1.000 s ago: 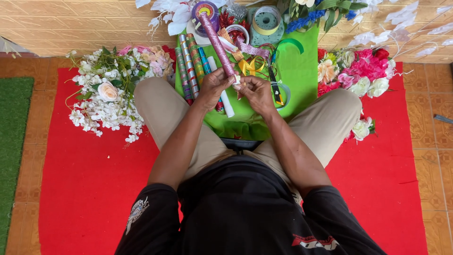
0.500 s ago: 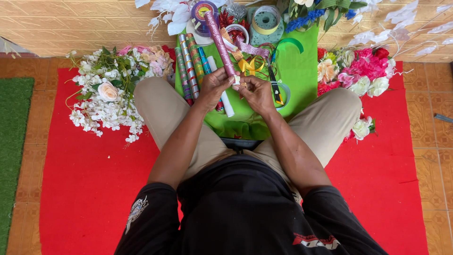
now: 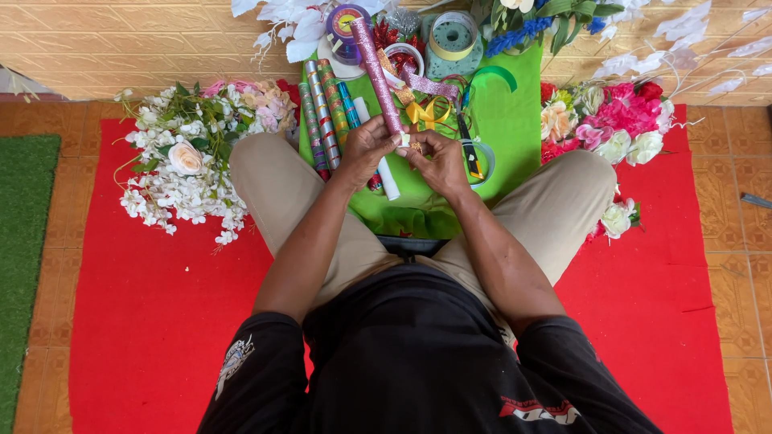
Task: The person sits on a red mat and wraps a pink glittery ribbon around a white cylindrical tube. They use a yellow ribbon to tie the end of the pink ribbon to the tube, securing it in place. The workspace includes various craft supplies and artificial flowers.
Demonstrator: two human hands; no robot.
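I sit cross-legged on a red mat point(image 3: 153, 321). My left hand point(image 3: 366, 149) grips the near end of a long pink glitter roll point(image 3: 376, 72), which points up and away over a green cloth point(image 3: 515, 120). My right hand point(image 3: 438, 157) pinches the same near end of the roll, fingertips meeting those of my left hand. Several patterned wrapping rolls point(image 3: 322, 112) and a white roll point(image 3: 388, 181) lie on the cloth just left of and under my hands.
White and pale pink artificial flowers point(image 3: 189, 161) lie at my left knee, pink and cream flowers point(image 3: 615, 120) at my right. Ribbon spools point(image 3: 452, 36), yellow ribbon point(image 3: 428, 112) and scissors point(image 3: 470, 153) crowd the cloth's far end. A green turf mat point(image 3: 24, 241) lies far left.
The hands have stayed on the roll's near end. My right fingers have shifted closer to my left fingertips at the roll's tip.
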